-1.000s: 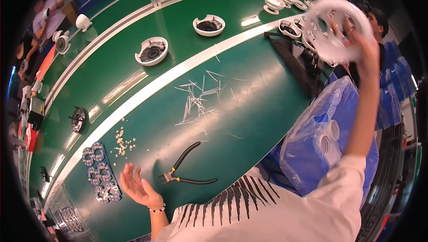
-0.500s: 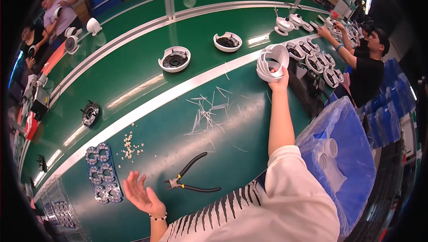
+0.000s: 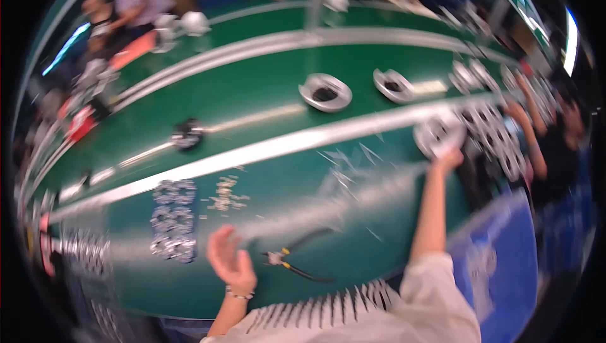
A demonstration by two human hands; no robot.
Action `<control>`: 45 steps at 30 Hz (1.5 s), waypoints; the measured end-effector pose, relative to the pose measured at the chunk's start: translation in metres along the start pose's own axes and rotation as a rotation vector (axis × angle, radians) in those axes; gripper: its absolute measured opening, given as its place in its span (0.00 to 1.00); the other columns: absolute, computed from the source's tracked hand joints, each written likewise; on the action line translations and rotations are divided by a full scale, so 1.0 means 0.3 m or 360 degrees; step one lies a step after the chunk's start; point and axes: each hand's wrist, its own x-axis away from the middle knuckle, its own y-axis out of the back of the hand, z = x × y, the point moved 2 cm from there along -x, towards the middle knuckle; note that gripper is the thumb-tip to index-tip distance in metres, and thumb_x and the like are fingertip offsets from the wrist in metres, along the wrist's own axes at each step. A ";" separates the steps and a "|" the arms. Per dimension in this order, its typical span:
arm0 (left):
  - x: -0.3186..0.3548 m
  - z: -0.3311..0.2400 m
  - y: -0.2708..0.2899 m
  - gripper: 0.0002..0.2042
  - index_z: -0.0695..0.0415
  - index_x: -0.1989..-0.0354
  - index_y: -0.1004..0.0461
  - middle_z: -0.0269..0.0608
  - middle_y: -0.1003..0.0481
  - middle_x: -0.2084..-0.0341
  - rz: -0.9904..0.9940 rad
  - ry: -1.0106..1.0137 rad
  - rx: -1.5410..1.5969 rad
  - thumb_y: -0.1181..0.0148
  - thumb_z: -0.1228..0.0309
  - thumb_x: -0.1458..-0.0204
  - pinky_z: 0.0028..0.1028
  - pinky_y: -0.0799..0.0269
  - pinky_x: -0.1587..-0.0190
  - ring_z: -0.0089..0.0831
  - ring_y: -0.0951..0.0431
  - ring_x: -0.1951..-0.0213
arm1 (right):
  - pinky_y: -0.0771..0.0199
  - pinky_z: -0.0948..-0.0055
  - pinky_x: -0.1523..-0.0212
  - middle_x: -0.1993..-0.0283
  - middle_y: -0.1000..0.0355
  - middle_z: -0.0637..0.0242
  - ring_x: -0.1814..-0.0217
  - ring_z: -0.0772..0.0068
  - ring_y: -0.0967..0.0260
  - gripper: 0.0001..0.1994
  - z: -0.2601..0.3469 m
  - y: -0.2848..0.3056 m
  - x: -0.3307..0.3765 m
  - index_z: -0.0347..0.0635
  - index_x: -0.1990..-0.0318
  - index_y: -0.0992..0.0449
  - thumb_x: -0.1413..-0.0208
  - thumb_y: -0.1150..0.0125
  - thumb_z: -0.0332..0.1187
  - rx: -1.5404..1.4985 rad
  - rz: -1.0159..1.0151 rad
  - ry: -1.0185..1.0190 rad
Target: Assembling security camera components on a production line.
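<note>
My left hand (image 3: 232, 259), with a beaded bracelet at its wrist, hovers above the green bench with its fingers apart and nothing in it. To its right lies a pair of side cutters (image 3: 287, 258) with black-and-yellow handles, spread open. My right arm reaches far to the right, where my right hand (image 3: 449, 158) is closed on the near rim of a stack of white plastic rings (image 3: 438, 129). Motion smears the fingers there. Beyond my left hand are a blue panel of circuit boards (image 3: 173, 220) and a pile of small pale connectors (image 3: 224, 194).
Thin clear strips (image 3: 344, 175) are scattered mid-bench. Past a pale metal rail (image 3: 252, 145) runs a green conveyor with white housings (image 3: 326, 93) and a black round part (image 3: 187, 134). Rows of white housings (image 3: 495, 131), a blue-lined bin (image 3: 499, 261) and a co-worker (image 3: 562, 147) are at right.
The view has swung, so the whole scene sits further right and is blurred. My right hand stays at the white rings, and my left hand remains open near the cutters.
</note>
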 end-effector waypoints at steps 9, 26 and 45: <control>0.002 -0.020 0.004 0.28 0.63 0.44 0.50 0.53 0.38 0.51 -0.0006 -0.0061 0.0032 0.51 0.85 0.57 0.33 0.34 0.53 0.40 0.34 0.50 | 0.61 0.53 0.39 0.36 0.55 0.56 0.36 0.45 0.60 0.37 0.169 0.194 -0.210 0.45 0.40 0.48 0.54 0.50 0.58 -0.0292 0.0352 -0.0435; -0.017 -0.030 -0.012 0.27 0.64 0.45 0.48 0.53 0.38 0.50 0.0023 -0.0047 -0.0025 0.52 0.84 0.57 0.32 0.34 0.53 0.40 0.33 0.50 | 0.64 0.31 0.47 0.36 0.54 0.59 0.37 0.49 0.55 0.50 0.352 0.270 -0.401 0.52 0.37 0.60 0.68 0.36 0.51 0.0539 0.1712 0.0094; -0.524 0.047 -0.147 0.18 0.63 0.60 0.33 0.50 0.32 0.56 0.0862 -0.0742 -0.1132 0.43 0.79 0.64 0.34 0.41 0.48 0.47 0.35 0.51 | 0.41 0.77 0.50 0.53 0.32 0.60 0.50 0.72 0.38 0.24 0.002 0.869 -0.948 0.31 0.52 0.34 0.56 0.39 0.37 -0.0360 0.1443 0.0778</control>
